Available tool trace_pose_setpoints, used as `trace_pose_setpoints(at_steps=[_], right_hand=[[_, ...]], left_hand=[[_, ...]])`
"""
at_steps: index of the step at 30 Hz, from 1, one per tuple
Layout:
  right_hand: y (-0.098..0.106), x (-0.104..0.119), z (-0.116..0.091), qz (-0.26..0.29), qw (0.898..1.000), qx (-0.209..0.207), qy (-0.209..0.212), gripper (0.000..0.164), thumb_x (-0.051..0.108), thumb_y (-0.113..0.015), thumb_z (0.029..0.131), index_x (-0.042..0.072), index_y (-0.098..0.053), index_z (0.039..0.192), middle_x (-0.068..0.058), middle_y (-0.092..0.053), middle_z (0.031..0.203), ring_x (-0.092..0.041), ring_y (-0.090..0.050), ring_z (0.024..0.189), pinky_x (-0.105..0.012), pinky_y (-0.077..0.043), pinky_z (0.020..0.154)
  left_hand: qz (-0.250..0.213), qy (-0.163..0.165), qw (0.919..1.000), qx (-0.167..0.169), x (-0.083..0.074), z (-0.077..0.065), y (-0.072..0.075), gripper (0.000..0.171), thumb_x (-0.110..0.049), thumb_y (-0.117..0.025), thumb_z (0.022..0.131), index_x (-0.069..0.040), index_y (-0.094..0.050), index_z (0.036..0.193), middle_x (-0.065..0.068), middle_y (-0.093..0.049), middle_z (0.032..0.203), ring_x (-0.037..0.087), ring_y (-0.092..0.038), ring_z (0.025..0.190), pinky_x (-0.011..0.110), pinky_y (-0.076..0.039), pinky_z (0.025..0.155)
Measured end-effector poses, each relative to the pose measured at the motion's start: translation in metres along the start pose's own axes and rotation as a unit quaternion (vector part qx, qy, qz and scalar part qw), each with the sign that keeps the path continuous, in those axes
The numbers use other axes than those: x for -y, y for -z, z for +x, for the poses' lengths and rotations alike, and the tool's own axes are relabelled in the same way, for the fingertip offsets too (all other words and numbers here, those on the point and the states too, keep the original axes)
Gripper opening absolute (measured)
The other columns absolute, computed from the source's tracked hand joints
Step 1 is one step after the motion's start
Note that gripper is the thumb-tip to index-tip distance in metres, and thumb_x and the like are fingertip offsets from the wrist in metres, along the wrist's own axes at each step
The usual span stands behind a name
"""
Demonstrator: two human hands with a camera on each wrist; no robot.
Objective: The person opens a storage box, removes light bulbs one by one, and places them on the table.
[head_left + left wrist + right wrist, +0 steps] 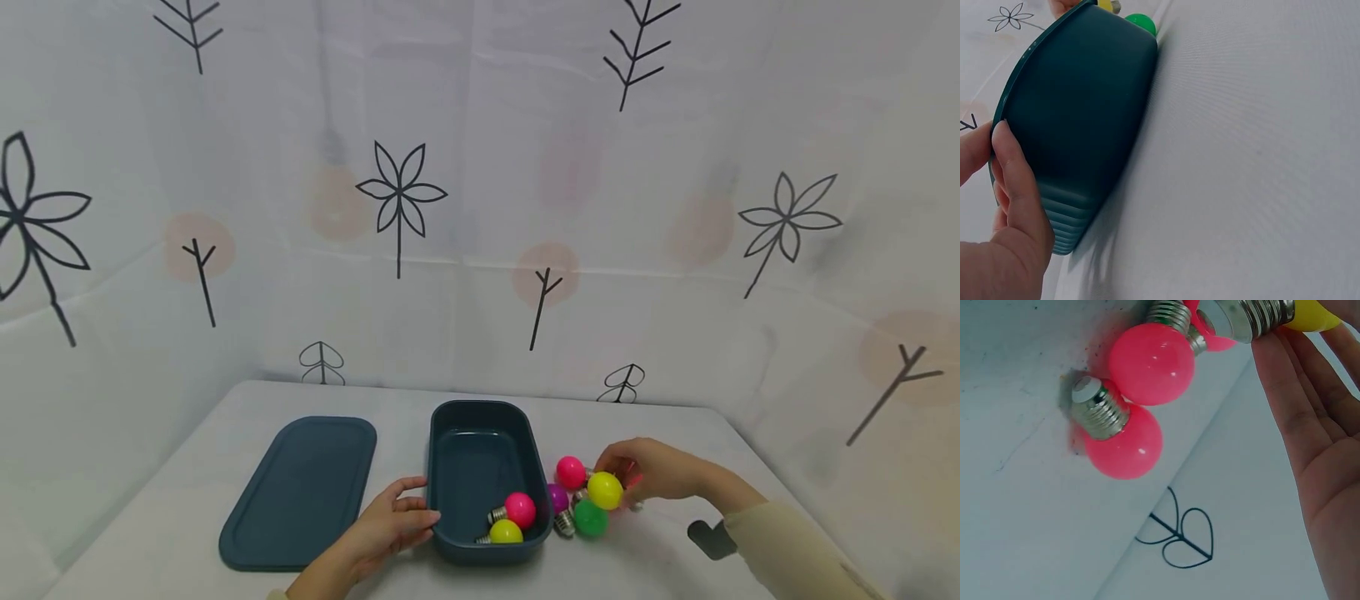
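A dark teal box [480, 406] holds a pink light bulb [520, 510] and a yellow one at its near end. My left hand [393, 521] grips the box's left rim, thumb and fingertips right at the edge in the left wrist view. To the right of the box, my right hand [651, 468] holds a yellow light bulb [605, 491] by its round end, its metal screw base [1260, 317] sticking out from the fingers in the right wrist view. Around that hand lie a green bulb [590, 518], a purple bulb [557, 497] and several pink bulbs [1152, 364].
A flat dark teal lid [300, 492] lies on the white table [405, 575] left of the box. Beside the right sleeve is a dark rounded patch [711, 540]. A white cloth [480, 317] with printed flowers and twigs hangs behind the table and along its sides.
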State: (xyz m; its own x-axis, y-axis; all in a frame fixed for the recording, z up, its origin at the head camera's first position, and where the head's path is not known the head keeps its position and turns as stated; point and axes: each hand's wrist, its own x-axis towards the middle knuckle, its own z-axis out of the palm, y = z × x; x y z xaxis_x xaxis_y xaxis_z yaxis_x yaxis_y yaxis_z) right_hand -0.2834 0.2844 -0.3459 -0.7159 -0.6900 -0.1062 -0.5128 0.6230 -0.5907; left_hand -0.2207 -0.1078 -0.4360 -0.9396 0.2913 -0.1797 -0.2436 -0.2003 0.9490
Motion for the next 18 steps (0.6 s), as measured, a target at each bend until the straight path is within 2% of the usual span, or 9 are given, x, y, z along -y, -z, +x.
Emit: trace_pose_setpoints(at_steps=[6, 12, 18], right_hand=[[-0.004, -0.009, -0.007, 0.018, 1.000, -0.009, -0.016, 0.035, 0.009, -0.077, 0.075, 0.011, -0.062, 0.106, 0.004, -0.061, 0.095, -0.015, -0.057, 0.084, -0.028, -0.053, 0.076], [-0.010, -0.018, -0.013, 0.042, 0.998, -0.013, -0.045, 0.036, 0.006, -0.077, 0.074, 0.008, -0.061, 0.106, 0.000, -0.061, 0.096, -0.018, -0.057, 0.083, -0.028, -0.053, 0.076], [-0.018, -0.027, -0.017, 0.047, 0.998, -0.019, -0.041, 0.035, 0.001, -0.076, 0.072, 0.005, -0.061, 0.104, -0.002, -0.060, 0.093, -0.018, -0.057, 0.081, -0.030, -0.054, 0.074]], left_hand=[[-0.001, 0.000, 1.0000, 0.002, 0.001, 0.000, 0.000, 0.072, -0.002, -0.070, 0.082, 0.004, -0.026, 0.138, 0.007, -0.050, 0.097, 0.015, -0.060, 0.083, 0.031, -0.054, 0.078], [-0.008, -0.003, 0.9999, 0.009, 0.003, 0.001, 0.000, 0.071, -0.001, -0.068, 0.082, 0.004, -0.024, 0.138, 0.006, -0.051, 0.096, 0.014, -0.060, 0.082, 0.030, -0.054, 0.077], [-0.009, -0.003, 0.9999, 0.007, 0.003, 0.001, 0.000, 0.071, -0.001, -0.068, 0.082, 0.004, -0.024, 0.138, 0.006, -0.050, 0.095, 0.014, -0.060, 0.082, 0.030, -0.054, 0.077]])
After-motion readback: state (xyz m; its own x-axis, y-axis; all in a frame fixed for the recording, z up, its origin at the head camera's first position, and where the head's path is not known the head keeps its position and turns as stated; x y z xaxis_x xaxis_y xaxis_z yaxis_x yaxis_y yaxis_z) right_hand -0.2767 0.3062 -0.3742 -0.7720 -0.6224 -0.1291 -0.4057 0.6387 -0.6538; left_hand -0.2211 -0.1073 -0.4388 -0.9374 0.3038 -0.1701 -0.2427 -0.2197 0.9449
